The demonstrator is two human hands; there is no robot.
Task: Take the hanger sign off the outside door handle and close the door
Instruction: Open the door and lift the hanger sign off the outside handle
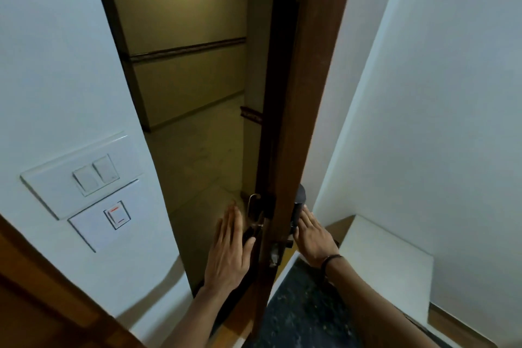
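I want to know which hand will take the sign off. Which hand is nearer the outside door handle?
Left. The left hand reaches around the door's edge, open, right beside the outside handle. The right hand is on the door's inner side, by the lock body.

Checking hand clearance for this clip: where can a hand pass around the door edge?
Free: the wide gap between the white switch-panel wall and the brown wooden door edge. Crowded: at the metal outside handle, beside the left hand, and the black lock body by the right hand.
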